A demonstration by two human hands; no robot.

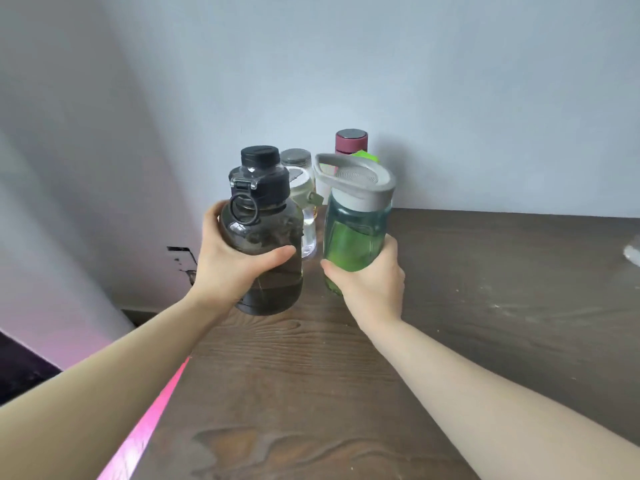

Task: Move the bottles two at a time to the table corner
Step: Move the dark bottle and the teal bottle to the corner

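**A:** What does the head camera show?

**B:** A person's two bare forearms reach up from the bottom of the frame over a dark brown wood-grain counter (346, 375). The left hand (228, 261) has its grip closed around the body of a smoky grey translucent bottle with a black screw cap and ring loop (263, 233). The right hand (370, 282) has its grip closed around the lower part of a green translucent bottle with a grey flip lid and carry handle (356, 223). Both bottles sit at centre frame, upright, and look lifted just off the counter, though the green one's base is hidden by the hand.

**A:** Where is the corner?

**B:** Just behind the held pair, at upper centre, where the counter meets the pale wall. Standing there are a clear bottle with a metal-topped lid (301, 188) and a maroon cylindrical flask with a dark top (351, 142). A bright green scrap shows beside the flask; what it belongs to cannot be told.

**A:** How far along is the task?

**B:** Judging by this, at least one pair is placed, and the held pair is near the corner but not yet set down. A blurred pale object (632, 254) at the right edge may be another bottle waiting; that is unclear.
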